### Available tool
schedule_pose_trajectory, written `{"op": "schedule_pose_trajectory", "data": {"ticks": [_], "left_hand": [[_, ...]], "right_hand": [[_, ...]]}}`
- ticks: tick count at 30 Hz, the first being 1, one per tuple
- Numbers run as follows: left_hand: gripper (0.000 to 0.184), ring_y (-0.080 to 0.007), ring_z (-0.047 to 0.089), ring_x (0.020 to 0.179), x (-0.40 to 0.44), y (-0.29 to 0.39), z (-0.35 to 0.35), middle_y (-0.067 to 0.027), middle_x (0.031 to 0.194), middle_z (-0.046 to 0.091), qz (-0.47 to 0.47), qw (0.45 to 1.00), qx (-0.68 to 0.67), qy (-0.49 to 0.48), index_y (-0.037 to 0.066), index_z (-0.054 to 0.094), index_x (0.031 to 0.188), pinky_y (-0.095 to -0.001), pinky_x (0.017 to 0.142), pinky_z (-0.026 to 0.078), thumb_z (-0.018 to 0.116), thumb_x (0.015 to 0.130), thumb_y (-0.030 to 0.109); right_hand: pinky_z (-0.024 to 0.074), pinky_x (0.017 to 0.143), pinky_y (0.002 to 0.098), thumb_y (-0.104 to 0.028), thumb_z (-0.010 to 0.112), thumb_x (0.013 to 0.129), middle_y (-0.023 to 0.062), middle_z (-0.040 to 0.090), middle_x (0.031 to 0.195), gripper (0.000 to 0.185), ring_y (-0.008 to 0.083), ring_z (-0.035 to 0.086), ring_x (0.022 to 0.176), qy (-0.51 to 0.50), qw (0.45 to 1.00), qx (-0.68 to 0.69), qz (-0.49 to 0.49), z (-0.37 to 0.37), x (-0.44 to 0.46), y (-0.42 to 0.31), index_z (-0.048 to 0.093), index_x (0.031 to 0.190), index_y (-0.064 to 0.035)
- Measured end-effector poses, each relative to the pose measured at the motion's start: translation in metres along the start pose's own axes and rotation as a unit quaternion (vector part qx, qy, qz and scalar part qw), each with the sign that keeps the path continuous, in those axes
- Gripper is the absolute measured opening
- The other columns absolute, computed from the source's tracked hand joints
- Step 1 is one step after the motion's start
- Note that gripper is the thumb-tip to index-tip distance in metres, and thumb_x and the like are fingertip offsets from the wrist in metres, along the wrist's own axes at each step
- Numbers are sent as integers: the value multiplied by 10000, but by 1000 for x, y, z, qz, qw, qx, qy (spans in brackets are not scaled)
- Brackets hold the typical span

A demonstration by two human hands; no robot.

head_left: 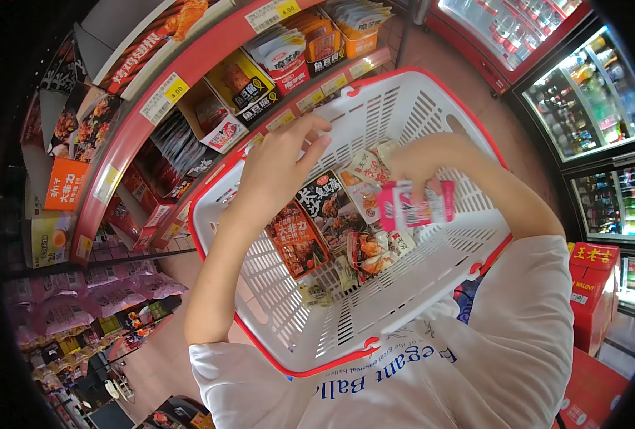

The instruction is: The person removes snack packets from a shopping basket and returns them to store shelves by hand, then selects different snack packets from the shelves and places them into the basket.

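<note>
A white plastic shopping basket (296, 343) with a red rim is tilted in front of my body. My right hand (432, 161) is inside it, fingers closed on a pink snack packet (416, 206). My left hand (281, 157) is over the basket's far left side, thumb and fingers apart, with nothing visible in it. At the basket's bottom lie a dark snack packet (331, 204) with white lettering, an orange-red snack packet (296, 239), a round-looking food pack (369, 252) and several small pale sachets (316, 294). My right hand partly covers the pale packets under it.
Ahead and left is a red-edged store shelf (210, 50) with boxed snacks (242, 82) and price tags. Purple bags (74, 311) fill lower shelves at left. Drink coolers (582, 93) line the right, with a red drink carton (592, 286) near my right elbow.
</note>
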State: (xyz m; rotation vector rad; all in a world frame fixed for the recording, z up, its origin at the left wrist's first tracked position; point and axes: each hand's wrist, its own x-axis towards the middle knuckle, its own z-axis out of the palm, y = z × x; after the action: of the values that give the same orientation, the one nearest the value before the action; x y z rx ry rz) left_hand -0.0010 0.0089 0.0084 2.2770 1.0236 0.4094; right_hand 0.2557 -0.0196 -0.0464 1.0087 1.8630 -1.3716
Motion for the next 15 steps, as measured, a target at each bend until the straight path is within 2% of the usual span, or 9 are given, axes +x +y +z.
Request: {"op": "schedule_pose_trajectory", "data": {"ticks": [2,3,5,7,9,10,13,14,15], "left_hand": [[360,-205,668,928,2,-7,2,-106,1172,638,-67,987,-128,-63,59,613,1184,-324,794,516,508,1007,354],[360,-205,668,928,2,-8,3,-106,1172,638,-66,988,-127,-57,59,613,1184,-324,794,516,508,1007,354],[536,-239,702,853,-2,-7,4,-208,1057,681,-36,983,-179,-9,-16,561,1215,-353,776,518,485,997,468],[610,-242,697,841,-5,9,-3,-196,1030,679,-84,962,-260,-23,-38,506,1283,-345,745,530,486,990,496],[668,-245,693,825,-4,11,-1,-188,999,673,-103,931,-348,-29,-58,427,1344,-332,692,539,498,982,499],[695,-223,692,784,-2,10,-1,-201,954,665,-64,957,-278,-50,-71,374,1374,-327,641,539,520,976,479],[579,-403,677,713,-3,10,11,-286,781,650,41,997,20,57,-80,351,1336,-473,617,535,567,969,312],[502,-468,641,721,-5,11,10,-298,747,644,24,999,14,44,-75,349,1299,-519,615,517,558,972,244],[547,-453,653,752,-5,7,11,-302,783,637,36,998,5,46,-127,305,1319,-475,617,513,574,969,194]], "right_hand": [[528,514,294,-190,800,769,105,689,686,282,201,694,548,85,990,95,-59,-9,-19,-11,665,839,47],[522,507,281,-196,795,776,92,683,678,274,184,692,546,168,960,192,-120,-13,-28,-16,664,846,34],[509,499,252,-203,771,807,75,695,718,243,160,694,572,240,949,180,-93,-18,-40,-26,676,895,2],[525,525,241,-197,733,847,75,704,782,225,153,695,605,356,848,342,-192,-19,-47,-34,670,939,-3],[541,551,249,-208,702,884,85,710,865,244,150,692,625,377,835,349,-199,-20,-44,-35,654,1020,-11],[544,554,252,-216,699,892,85,709,878,261,153,690,624,401,808,373,-220,-17,-37,-32,648,1049,-13],[539,558,249,-226,706,896,70,700,926,342,148,691,658,424,767,408,-256,-7,-25,-43,608,1162,-34],[536,564,244,-219,709,892,65,698,938,361,142,689,667,430,767,398,-261,-5,-24,-47,596,1182,-36],[536,564,244,-219,709,892,65,698,938,361,142,689,667,435,770,387,-261,-2,-24,-52,596,1182,-36]]}}
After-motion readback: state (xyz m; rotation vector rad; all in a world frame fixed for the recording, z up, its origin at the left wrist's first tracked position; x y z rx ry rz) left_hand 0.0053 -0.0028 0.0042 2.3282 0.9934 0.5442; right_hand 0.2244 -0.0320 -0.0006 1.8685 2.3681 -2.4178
